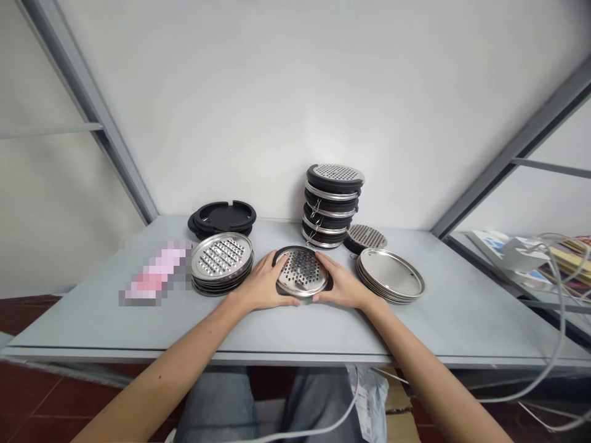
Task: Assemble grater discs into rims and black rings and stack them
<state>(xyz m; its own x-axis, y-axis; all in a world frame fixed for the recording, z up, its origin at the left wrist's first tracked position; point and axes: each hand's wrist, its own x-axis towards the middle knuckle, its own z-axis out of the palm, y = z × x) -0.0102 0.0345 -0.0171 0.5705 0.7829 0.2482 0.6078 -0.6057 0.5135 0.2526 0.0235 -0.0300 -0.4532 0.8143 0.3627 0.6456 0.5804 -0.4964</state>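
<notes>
Both hands at lower centre; left hand (263, 280) and right hand (339, 282), grips spread, clasp a perforated steel disc (302, 272) seated in a black ring (289, 251).

Bright, soft light; the wide lens bends the edges

Even light washes the pale wall (295, 92) and the gray tabletop (295, 326); shadows stay faint and short under the stacks of discs (331, 206); small white glare sits on the steel disc (301, 272) near the middle and on the steel plates (391, 274) toward the right side of the tabletop; a blocky pixelated patch (154, 274) blurs the left part; the gray frame bars (83, 104) lean and stretch toward the upper corners; focus holds across the tabletop.
</notes>
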